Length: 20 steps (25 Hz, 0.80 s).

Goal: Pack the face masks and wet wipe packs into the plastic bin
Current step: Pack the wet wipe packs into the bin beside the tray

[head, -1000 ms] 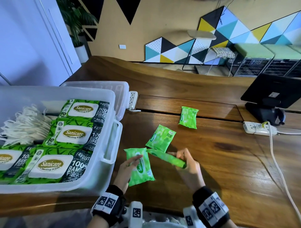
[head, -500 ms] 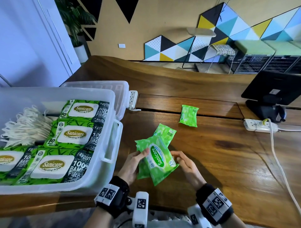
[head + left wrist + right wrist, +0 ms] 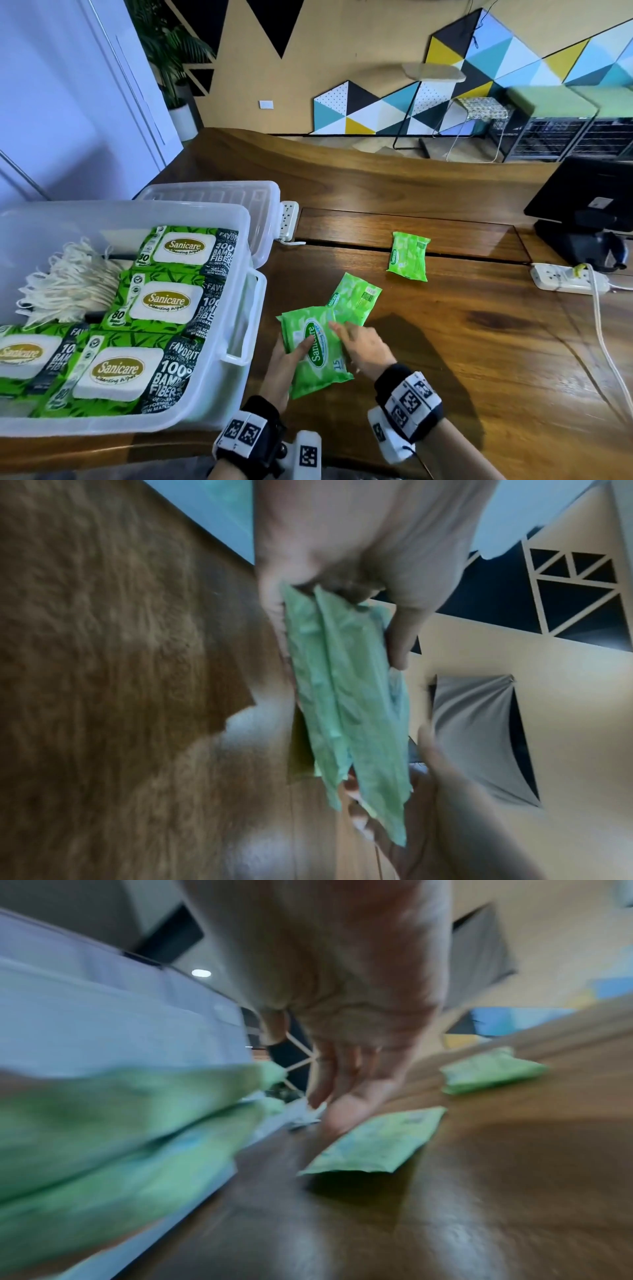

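My left hand (image 3: 301, 349) grips two small green wet wipe packs (image 3: 317, 356) stacked together, thumb on top, just right of the clear plastic bin (image 3: 236, 301). Seen from the left wrist, the stack (image 3: 342, 696) sits edge-on between thumb and fingers (image 3: 399, 647). The right hand (image 3: 356, 342) holds nothing; its straight fingers (image 3: 325, 1096) reach the near edge of a third pack (image 3: 358, 298) (image 3: 377, 1142) lying flat on the table. A fourth pack (image 3: 408, 255) lies farther back. Inside the bin are several large Sanicare packs (image 3: 164, 301) and white face masks (image 3: 68, 284).
The bin's lid (image 3: 212, 195) lies behind it beside a white power strip (image 3: 287, 219). At the right stand a black monitor (image 3: 589, 202) and a second power strip (image 3: 565, 279) with a cable (image 3: 606, 349) trailing toward the front edge. Bare wooden tabletop (image 3: 479, 377) lies right of my hands.
The right hand laid its pack onto the left hand's pack, let go, and moved forward to the third pack. The left hand now holds the two-pack stack alone, lower.
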Available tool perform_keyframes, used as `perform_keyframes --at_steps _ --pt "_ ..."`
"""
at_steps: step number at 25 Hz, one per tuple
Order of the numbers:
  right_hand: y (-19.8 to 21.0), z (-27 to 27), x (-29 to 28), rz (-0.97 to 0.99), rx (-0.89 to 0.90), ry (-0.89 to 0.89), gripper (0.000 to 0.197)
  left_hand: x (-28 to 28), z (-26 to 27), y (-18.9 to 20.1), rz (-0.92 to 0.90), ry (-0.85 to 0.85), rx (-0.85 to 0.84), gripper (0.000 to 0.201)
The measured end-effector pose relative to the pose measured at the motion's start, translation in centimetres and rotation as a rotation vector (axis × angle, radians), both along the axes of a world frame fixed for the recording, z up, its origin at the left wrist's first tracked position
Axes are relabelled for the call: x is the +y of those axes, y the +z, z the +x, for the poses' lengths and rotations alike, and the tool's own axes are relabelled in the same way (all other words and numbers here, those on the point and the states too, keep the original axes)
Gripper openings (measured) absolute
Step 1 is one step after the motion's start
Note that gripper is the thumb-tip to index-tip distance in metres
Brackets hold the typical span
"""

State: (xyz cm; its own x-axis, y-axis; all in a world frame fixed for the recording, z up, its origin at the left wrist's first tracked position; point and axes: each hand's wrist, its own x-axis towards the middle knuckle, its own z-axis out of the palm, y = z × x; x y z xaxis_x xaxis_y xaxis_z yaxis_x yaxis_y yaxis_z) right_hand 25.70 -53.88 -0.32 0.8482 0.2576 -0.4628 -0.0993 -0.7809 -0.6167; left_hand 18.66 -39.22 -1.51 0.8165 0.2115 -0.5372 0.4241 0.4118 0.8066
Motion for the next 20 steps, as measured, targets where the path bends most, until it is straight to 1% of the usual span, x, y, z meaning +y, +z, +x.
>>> perform_keyframes --at_steps 1,2,3,4,6,7,9,12,13,14,15,16,17,18,19,20 --pt "-0.4 1.7 -0.3 -0.033 -0.016 -0.108 0.053 0.2 -0.1 0.0 -0.017 0.022 0.026 0.050" --pt "-0.9 3.3 -0.4 -0.055 -0.009 -0.263 0.053 0.4 -0.2 0.0 -0.046 0.039 0.045 0.043" --pt "-1.4 4.6 -0.3 -0.089 0.012 -0.396 0.057 0.6 -0.4 -0.4 -0.077 0.061 0.057 0.039" --pt "-2.0 5.4 0.2 -0.137 0.032 -0.459 0.066 0.8 -0.5 -0.6 -0.107 0.069 0.051 0.039" --pt "-3.3 5.9 1.8 -0.237 0.029 -0.465 0.083 0.9 -0.6 -0.9 -0.127 0.067 0.055 0.039" --pt "-3.8 6.0 2.5 -0.255 -0.006 -0.468 0.085 0.9 -0.6 -1.0 -0.117 0.061 0.056 0.037" --pt "-4.6 6.3 2.9 -0.210 -0.008 -0.492 0.076 1.1 -0.5 -0.9 -0.106 0.057 0.059 0.034" --pt "-4.8 7.9 1.1 0.010 0.075 -0.534 0.050 1.9 -0.1 -1.0 -0.128 0.069 0.072 0.042" --pt "-4.7 8.2 0.2 0.099 0.066 -0.532 0.039 2.2 0.1 -1.1 -0.126 0.059 0.083 0.044" --pt "-4.1 8.0 -0.6 0.236 0.024 -0.520 0.027 2.4 0.2 -0.9 -0.117 0.034 0.092 0.045" --pt "-3.2 7.5 -1.5 0.415 -0.045 -0.498 0.023 2.5 0.3 -1.0 -0.102 0.010 0.108 0.044" --pt "-1.8 6.9 -2.2 0.588 -0.124 -0.455 0.027 2.4 0.4 -0.9 -0.094 -0.019 0.121 0.043" --pt "-0.2 5.9 -2.9 0.750 -0.188 -0.367 0.029 2.2 0.5 -0.8 -0.095 -0.050 0.136 0.041" --pt "1.1 5.1 -3.4 0.853 -0.239 -0.246 0.026 1.9 0.6 -0.6 -0.106 -0.087 0.142 0.038" --pt "1.9 4.3 -3.7 0.899 -0.275 -0.101 0.022 1.4 0.6 -0.3 -0.122 -0.131 0.136 0.036" --pt "2.2 3.6 -3.8 0.878 -0.292 0.033 0.023 0.9 0.7 0.0 -0.140 -0.172 0.125 0.032"
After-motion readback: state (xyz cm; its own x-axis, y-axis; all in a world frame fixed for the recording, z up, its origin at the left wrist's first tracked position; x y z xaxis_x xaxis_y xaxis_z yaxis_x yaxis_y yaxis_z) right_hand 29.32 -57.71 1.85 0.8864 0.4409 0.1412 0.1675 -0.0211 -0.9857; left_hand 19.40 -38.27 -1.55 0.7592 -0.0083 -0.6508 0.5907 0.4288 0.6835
